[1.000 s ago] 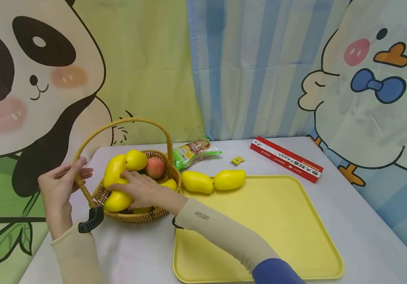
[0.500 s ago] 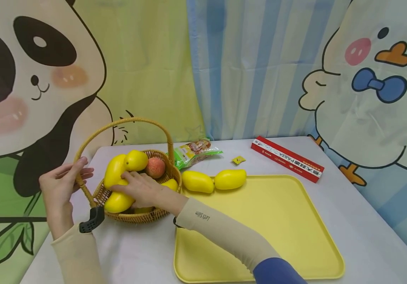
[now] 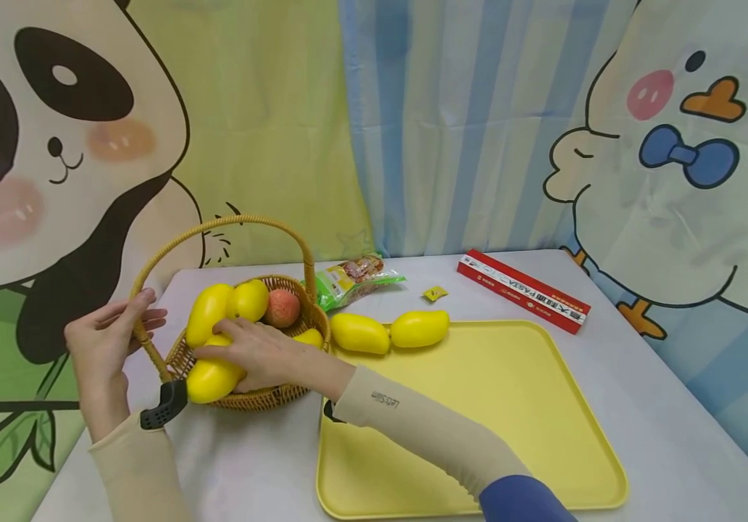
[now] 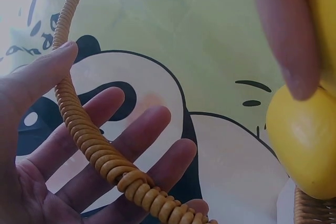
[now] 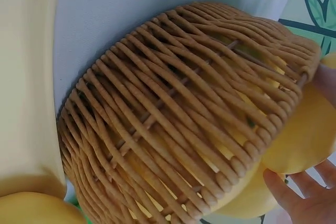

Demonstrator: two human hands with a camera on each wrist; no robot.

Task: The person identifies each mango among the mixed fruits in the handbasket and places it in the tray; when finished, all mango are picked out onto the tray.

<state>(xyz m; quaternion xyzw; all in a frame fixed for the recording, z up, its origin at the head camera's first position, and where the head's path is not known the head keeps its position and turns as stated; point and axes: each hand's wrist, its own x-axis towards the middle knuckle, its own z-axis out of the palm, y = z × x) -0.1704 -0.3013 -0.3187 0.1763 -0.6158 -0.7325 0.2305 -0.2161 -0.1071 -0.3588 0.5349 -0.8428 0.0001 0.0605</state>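
Observation:
A wicker basket [image 3: 256, 400] with a tall handle [image 3: 243, 219] stands left of centre. My left hand [image 3: 103, 344] is at the handle's left side, thumb touching it and the other fingers spread loosely behind; the left wrist view shows these fingers [image 4: 139, 129] apart. My right hand [image 3: 259, 355] reaches over the basket and grips a yellow mango [image 3: 211, 380], which overhangs the near rim. Behind that lie another mango [image 3: 207, 313], a lemon [image 3: 250, 299] and a reddish peach-like fruit [image 3: 282, 309]. In the right wrist view the held mango [image 5: 302, 135] bulges beyond the woven rim.
Right of the basket lies a yellow tray [image 3: 478, 420], with two mangoes [image 3: 420, 329] at its far left edge. Farther back are a green-edged food bag [image 3: 357, 279], a small yellow packet [image 3: 435, 293] and a red pasta box [image 3: 524, 290].
The gripped mango has shifted slightly toward the near left rim with my right hand. The lemon behind it has turned and settled lower. My left hand stays at the handle.

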